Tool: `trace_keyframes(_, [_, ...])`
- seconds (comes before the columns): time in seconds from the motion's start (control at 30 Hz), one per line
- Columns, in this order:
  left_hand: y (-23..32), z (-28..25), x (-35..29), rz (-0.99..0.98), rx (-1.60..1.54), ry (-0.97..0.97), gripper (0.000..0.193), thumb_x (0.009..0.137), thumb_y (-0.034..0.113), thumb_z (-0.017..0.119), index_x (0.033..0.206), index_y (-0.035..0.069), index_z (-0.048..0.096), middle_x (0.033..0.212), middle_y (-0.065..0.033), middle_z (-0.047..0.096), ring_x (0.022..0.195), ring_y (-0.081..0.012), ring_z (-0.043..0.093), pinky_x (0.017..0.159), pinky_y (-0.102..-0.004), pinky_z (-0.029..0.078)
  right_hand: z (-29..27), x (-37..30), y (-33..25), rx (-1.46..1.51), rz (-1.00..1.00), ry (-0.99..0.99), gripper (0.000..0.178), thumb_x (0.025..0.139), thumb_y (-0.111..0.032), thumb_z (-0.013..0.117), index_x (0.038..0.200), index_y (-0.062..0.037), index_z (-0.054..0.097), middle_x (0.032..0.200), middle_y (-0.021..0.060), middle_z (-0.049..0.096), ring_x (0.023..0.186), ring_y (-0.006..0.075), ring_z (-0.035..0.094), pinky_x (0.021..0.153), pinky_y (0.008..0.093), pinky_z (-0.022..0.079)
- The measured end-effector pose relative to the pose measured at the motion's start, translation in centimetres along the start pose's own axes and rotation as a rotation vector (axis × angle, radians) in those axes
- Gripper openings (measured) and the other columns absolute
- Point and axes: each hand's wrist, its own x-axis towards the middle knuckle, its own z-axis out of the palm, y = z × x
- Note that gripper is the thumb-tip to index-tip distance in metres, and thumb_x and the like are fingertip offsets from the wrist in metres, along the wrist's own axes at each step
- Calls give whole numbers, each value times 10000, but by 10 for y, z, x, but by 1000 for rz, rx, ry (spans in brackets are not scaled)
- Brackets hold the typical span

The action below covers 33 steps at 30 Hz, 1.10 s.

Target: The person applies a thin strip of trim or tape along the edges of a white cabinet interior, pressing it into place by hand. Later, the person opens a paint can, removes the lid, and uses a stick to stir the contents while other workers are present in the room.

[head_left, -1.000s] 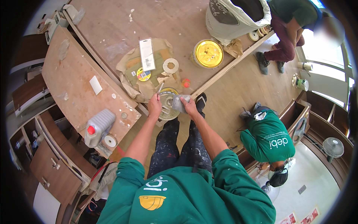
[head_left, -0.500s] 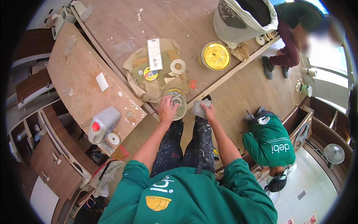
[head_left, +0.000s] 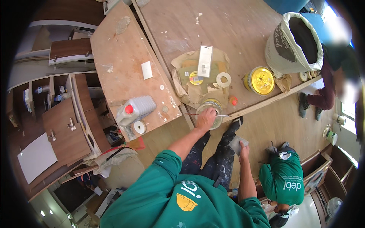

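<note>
My left hand is closed over the top of an open can, with its fingers round a thin paintbrush. The brush lies crosswise above the can, a reddish end to the left and a pale end to the right. The can stands at the table's corner, and the hand hides part of its top. Lower and to the right, beside my thigh, my right hand grips a grey piece of sandpaper. Just beyond the can is brown paper with a masking tape roll on it.
A yellow-lidded can and a large white sack stand on the table's right. On the left board are a jug with a red cap and a white card. A crouching co-worker is at right; another person stands far right.
The view has swung, shifting the scene to the right. My left hand now has the thin brush, which did not show before. My right hand with the sandpaper has moved away from the can toward me.
</note>
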Motion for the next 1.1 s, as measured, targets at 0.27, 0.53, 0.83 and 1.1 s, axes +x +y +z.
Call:
trace_keyframes(0.27, [-4,-6,-12,-271,-168,100,90,883,93,617,895,44,543,863,-158,557,812,-393,591,716,-499,485,5,-2,-1,-44,11,-37,314,941,-224,703,1181,-35,629,1070,66,698,961,185,662,855,338,522])
trace_keyframes(0.53, [-103,-46,-65,-778,-117,435,233,866,116,696,807,42,483,749,-139,506,694,-364,528,666,-476,434,6,-7,1,-1,-6,-57,297,939,-213,718,1158,-26,648,1071,66,701,953,183,661,855,331,517])
trace_keyframes(0.83, [-190,-89,-88,-942,86,358,211,859,142,712,904,41,534,987,-156,557,907,-383,607,770,-491,481,13,-14,-10,-91,5,-68,303,949,-215,687,1189,-43,621,1080,50,682,971,180,641,876,341,502])
trace_keyframes(1.1, [-154,-83,-119,-883,-25,401,223,869,143,716,915,36,526,933,-129,529,852,-357,584,736,-470,469,56,-25,-41,-389,-263,-241,155,962,-126,650,1089,-40,625,940,4,660,850,112,599,764,278,479])
